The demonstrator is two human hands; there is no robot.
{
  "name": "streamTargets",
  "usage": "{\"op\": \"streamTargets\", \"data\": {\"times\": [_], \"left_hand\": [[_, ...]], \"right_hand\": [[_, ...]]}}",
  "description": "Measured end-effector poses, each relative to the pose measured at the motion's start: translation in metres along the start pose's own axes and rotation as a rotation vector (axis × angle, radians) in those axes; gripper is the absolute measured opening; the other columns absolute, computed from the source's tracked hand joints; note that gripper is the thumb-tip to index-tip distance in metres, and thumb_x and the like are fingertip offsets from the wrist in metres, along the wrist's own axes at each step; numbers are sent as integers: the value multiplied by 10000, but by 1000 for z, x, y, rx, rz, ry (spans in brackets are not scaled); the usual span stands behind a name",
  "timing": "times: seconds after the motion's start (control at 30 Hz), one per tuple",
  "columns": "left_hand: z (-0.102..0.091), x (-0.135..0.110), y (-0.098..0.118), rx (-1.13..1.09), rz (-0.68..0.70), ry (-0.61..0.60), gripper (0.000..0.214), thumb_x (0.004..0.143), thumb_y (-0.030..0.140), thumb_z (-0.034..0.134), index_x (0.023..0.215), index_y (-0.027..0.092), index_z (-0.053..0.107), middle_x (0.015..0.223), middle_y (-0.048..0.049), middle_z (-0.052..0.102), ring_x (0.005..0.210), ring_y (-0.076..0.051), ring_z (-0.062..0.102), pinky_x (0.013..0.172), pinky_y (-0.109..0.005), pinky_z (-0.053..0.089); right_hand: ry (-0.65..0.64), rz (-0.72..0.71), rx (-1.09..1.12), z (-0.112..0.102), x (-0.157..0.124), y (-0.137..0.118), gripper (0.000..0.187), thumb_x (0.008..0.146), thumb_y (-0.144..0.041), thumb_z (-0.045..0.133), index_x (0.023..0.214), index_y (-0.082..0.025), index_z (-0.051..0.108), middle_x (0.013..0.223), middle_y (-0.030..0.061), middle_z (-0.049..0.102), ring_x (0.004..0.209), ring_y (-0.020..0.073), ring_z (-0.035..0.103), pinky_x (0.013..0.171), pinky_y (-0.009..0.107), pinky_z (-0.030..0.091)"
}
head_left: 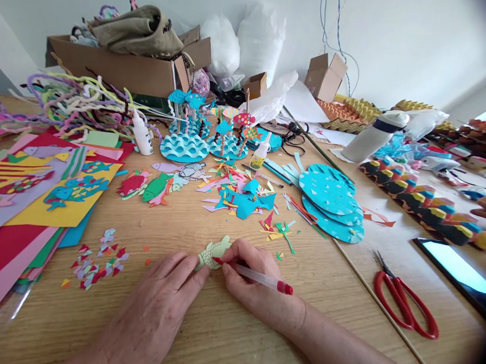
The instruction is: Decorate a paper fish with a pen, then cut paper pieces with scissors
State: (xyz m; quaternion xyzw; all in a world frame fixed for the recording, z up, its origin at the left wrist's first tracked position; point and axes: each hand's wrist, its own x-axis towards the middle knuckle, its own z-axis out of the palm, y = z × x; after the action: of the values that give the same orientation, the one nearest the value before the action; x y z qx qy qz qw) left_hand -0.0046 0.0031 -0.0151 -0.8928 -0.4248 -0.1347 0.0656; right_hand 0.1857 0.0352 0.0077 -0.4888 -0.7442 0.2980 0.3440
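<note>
Red-ended pen (258,277) in right hand (250,263) (yellow bottle label (258,160) unreadable).

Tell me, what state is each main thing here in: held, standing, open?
Pale green fish: scale lines drawn on it.
Pen: held, tip at the fish.
Right fingers: closed around the pen.
Left fingers: resting at the fish's edge.
Larger white bottle: upright.
Smaller white bottle: upright.
Scissors: lying down, unheld.
Big cardboard box: open, heaped full.
Tablet: lying, screen bright.
</note>
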Motion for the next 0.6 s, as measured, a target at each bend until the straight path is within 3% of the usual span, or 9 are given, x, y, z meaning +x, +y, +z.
{"op": "streamTargets", "data": {"times": [0.6], "left_hand": [[-3, 2, 1, -9, -3, -12, 553, 726, -53, 312, 1160, 222, 515, 1101, -48, 569, 1026, -217, 499, 844, -368, 481]], "right_hand": [[18, -19, -37, -1, 0, 1, 131, 649, -81, 462, 677, -208, 473, 521, -58, 508, 420, 82, 445, 449, 176, 345]]}}
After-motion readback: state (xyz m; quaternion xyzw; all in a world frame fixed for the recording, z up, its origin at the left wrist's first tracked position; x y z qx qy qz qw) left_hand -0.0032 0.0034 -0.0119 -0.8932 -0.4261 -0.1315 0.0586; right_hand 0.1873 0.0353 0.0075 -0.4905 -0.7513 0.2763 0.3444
